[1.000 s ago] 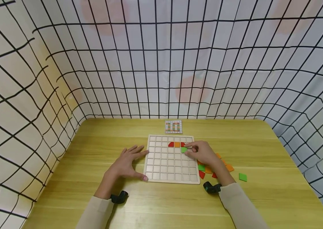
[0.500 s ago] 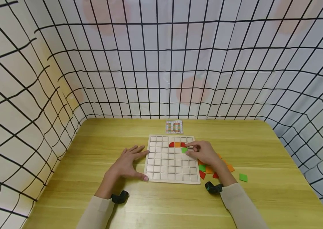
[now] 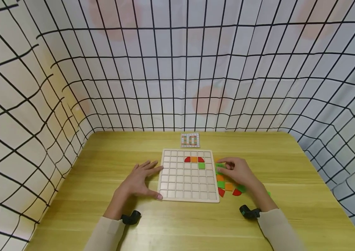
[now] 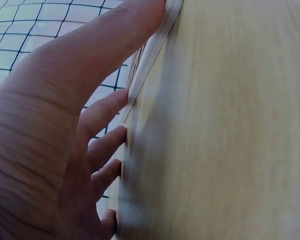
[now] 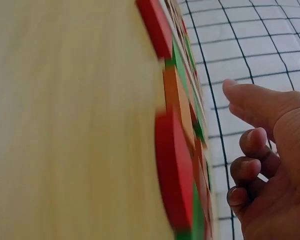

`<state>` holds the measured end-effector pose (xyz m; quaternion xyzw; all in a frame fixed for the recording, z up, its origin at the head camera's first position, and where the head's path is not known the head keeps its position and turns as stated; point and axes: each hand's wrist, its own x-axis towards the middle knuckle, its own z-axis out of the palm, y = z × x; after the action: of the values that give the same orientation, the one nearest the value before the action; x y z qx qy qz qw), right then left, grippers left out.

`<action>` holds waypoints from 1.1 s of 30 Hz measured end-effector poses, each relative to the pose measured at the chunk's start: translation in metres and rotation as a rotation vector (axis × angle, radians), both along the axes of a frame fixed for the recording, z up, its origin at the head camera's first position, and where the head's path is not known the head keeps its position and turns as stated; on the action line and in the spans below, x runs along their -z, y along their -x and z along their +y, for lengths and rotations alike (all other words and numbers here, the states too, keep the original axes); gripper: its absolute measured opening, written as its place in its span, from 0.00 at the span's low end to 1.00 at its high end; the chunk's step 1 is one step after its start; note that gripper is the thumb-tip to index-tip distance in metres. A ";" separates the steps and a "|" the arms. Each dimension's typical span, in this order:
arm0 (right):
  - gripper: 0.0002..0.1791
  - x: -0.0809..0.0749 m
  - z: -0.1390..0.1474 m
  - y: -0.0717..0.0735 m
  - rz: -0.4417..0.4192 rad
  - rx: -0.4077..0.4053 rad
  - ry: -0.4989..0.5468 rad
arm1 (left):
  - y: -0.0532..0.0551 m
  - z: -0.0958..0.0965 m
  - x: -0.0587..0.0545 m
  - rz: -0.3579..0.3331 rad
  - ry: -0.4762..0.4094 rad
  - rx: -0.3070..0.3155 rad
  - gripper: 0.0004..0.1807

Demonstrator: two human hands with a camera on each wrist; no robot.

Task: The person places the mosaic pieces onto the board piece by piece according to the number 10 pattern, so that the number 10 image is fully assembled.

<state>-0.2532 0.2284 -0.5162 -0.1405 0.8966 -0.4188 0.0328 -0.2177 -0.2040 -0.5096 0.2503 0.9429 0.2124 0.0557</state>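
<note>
A pale wooden grid board (image 3: 180, 181) lies flat on the table. On it sit two red rounded-corner tiles (image 3: 187, 159) with an orange square tile (image 3: 194, 159) between them, and a green square tile (image 3: 201, 165) below the right one. My left hand (image 3: 141, 179) rests on the table with fingers spread, fingertip and thumb touching the board's left edge. My right hand (image 3: 238, 170) is over the loose tiles right of the board, thumb and forefinger apart beside a green tile (image 3: 219, 166). No tile shows between them in the right wrist view.
Several loose red, orange and green tiles (image 3: 229, 187) lie against the board's right side, partly hidden by the right hand. A small card with a coloured grid pattern (image 3: 190, 140) lies behind the board. A grid-lined white curtain (image 3: 164, 87) surrounds the table.
My right hand has left the green tile on the board and moved right, over the loose tiles. That tile stays in its cell. My left hand has not moved.
</note>
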 end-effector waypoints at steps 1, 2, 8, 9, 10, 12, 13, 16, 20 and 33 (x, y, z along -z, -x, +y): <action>0.17 0.000 0.005 -0.003 0.000 0.006 -0.006 | -0.001 0.000 0.000 -0.003 0.000 -0.001 0.63; 0.17 -0.001 0.010 -0.005 -0.004 0.019 -0.008 | -0.001 0.001 0.001 -0.006 -0.001 -0.002 0.63; 0.20 -0.004 0.035 -0.018 0.018 0.052 -0.053 | 0.000 0.001 0.002 -0.005 -0.005 -0.005 0.63; 0.21 -0.004 0.039 -0.021 0.019 0.049 -0.061 | 0.000 0.001 0.003 -0.005 -0.001 -0.006 0.63; 0.22 -0.004 0.043 -0.023 0.016 0.052 -0.063 | 0.000 0.000 0.003 -0.003 0.005 -0.006 0.64; 0.24 -0.003 0.052 -0.028 0.023 0.056 -0.077 | -0.001 -0.001 0.004 0.000 0.012 -0.007 0.64; 0.24 -0.003 0.056 -0.031 0.030 0.056 -0.089 | -0.001 -0.001 0.004 -0.003 0.011 -0.008 0.64; 0.24 -0.002 0.071 -0.039 0.050 0.071 -0.119 | -0.001 -0.001 0.004 0.002 0.006 -0.006 0.63; 0.25 -0.001 0.091 -0.052 0.090 0.087 -0.181 | 0.000 0.000 0.003 0.002 0.003 -0.003 0.63; 0.27 0.006 0.140 -0.082 0.050 0.094 -0.256 | 0.000 -0.001 0.001 -0.009 -0.001 -0.003 0.63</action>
<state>-0.1711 0.3689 -0.5226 -0.1035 0.9488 -0.2982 0.0084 -0.2175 -0.2046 -0.5107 0.2481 0.9429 0.2140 0.0598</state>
